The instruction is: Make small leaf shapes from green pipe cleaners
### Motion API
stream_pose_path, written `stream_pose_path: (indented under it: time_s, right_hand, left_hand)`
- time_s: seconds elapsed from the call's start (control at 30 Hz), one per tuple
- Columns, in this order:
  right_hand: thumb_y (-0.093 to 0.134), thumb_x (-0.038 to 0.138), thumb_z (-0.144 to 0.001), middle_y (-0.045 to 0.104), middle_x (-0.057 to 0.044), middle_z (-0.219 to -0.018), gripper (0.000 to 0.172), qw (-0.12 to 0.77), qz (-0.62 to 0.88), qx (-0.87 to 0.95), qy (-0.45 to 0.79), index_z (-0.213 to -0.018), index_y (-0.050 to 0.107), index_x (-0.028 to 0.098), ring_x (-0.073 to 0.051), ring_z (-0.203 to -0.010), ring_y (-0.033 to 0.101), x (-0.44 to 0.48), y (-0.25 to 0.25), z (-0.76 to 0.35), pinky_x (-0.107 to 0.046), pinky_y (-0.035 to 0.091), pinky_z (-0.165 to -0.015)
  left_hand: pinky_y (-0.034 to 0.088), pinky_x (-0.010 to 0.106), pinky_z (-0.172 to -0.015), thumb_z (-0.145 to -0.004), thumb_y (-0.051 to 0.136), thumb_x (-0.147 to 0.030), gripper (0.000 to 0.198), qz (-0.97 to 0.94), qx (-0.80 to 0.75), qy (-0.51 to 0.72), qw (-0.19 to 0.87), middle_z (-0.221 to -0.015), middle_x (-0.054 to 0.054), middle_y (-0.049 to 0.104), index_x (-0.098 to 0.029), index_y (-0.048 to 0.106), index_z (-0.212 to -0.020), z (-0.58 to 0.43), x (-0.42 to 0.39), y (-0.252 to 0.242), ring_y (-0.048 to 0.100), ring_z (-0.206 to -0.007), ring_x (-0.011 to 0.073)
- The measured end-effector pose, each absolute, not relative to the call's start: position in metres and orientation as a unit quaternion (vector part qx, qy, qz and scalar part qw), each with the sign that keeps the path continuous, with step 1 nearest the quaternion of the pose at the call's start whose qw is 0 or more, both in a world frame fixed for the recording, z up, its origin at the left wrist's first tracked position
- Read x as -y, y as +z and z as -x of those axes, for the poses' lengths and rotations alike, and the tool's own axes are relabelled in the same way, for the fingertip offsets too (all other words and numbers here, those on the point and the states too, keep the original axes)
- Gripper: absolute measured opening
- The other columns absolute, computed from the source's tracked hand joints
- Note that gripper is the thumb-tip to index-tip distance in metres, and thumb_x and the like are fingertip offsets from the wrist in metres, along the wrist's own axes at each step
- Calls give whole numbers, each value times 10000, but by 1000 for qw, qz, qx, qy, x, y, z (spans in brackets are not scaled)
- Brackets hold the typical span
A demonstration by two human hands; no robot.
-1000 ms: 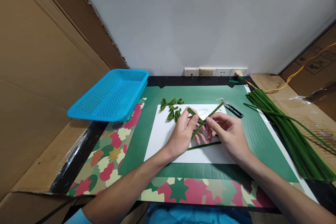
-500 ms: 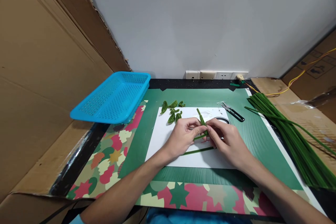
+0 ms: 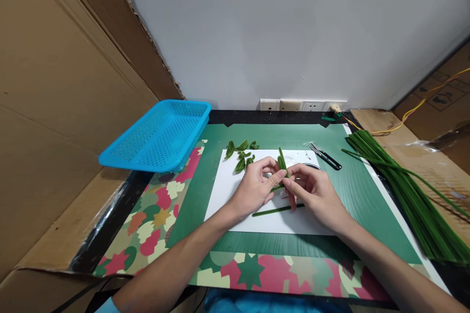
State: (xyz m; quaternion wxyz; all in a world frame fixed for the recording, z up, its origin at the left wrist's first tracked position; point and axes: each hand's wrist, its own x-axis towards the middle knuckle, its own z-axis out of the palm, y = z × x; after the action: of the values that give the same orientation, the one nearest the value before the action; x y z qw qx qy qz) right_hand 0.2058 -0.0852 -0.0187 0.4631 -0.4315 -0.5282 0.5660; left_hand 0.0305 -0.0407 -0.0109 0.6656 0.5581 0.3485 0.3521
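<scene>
Above the white sheet of paper (image 3: 227,205), my left hand (image 3: 259,183) and my right hand (image 3: 312,188) meet, fingertips nearly touching. Both pinch the lower end of a folded green pipe cleaner (image 3: 281,162), whose narrow tip points up and away from me. A straight green pipe cleaner (image 3: 275,211) lies on the paper below my hands. Part of another green stem shows between my hands, its ends hidden. Behind my right hand a dark ring-shaped object (image 3: 311,166) is mostly covered. Bent green pipe-cleaner leaves (image 3: 240,164) lie in a group at the paper's upper left.
A blue perforated basket (image 3: 167,137) stands at the left. Black thread snips (image 3: 326,157) lie on the green mat (image 3: 360,195) at the right. A thick bundle of green pipe cleaners (image 3: 407,200) lies along the right edge. Wall sockets (image 3: 292,104) and a yellow cable (image 3: 406,115) are behind.
The folded pipe cleaner has turned more upright between my fingers. My right hand has opened its lower fingers a little, and both hands have shifted slightly.
</scene>
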Motion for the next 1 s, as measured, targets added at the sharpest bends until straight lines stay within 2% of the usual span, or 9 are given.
stream_pose_path:
  time_s: [0.13,0.3,0.4,0.53,0.7,0.83,1.0]
  right_hand:
    - [738,420,-945,623,41,-660,232,464,429,522,573,-943,643,208,-121,-517,599,86,-19,-207,-248,506,-521]
    - [748,412,-927,645,30,-655,234,467,431,517,573,-889,641,208,-130,-501,616,84,-18,-208,-259,526,-516]
    - [756,417,-919,656,21,-650,235,473,435,514,569,-897,665,202,-139,-492,623,83,-17,-207,-268,537,-506]
    - [805,408,-883,654,22,-659,251,524,438,482,549,-852,665,203,-138,-482,621,82,-16,-209,-273,555,-492]
    - [822,386,-880,688,-3,-739,234,573,411,415,575,-885,690,193,-145,-542,660,82,-17,-214,-273,586,-505]
    - [835,384,-872,711,-20,-751,255,551,394,389,625,-931,708,172,-142,-573,682,81,-17,-215,-256,594,-539]
    - [843,373,-871,742,-23,-754,259,514,376,401,658,-889,675,177,-145,-579,699,81,-18,-213,-259,605,-557]
  left_hand:
    - [285,155,-335,-928,730,-510,397,-563,-335,343,673,-796,-35,567,-169,537,-871,-30,41,-8,388,-398,3]
    - [243,137,-321,-1001,595,-551,380,-562,-354,343,664,-582,-94,472,-197,517,-887,-29,42,-4,378,-339,33]
    - [272,138,-312,-975,630,-558,374,-562,-362,351,656,-615,-81,512,-196,546,-936,-28,41,-4,424,-357,45]
    - [328,150,-318,-970,647,-544,362,-549,-362,334,675,-696,-51,566,-189,575,-975,-28,40,-3,461,-389,49]
    - [414,162,-372,-788,892,-373,409,-524,-345,375,682,-881,4,662,-170,638,-1036,-28,42,1,565,-463,54]
    - [506,192,-448,-813,876,-344,337,-525,-329,397,677,-738,20,678,-128,710,-1012,-28,42,6,644,-541,116]
    - [461,180,-415,-794,889,-361,279,-560,-347,418,626,-760,36,700,-121,786,-895,-28,40,1,595,-525,92]
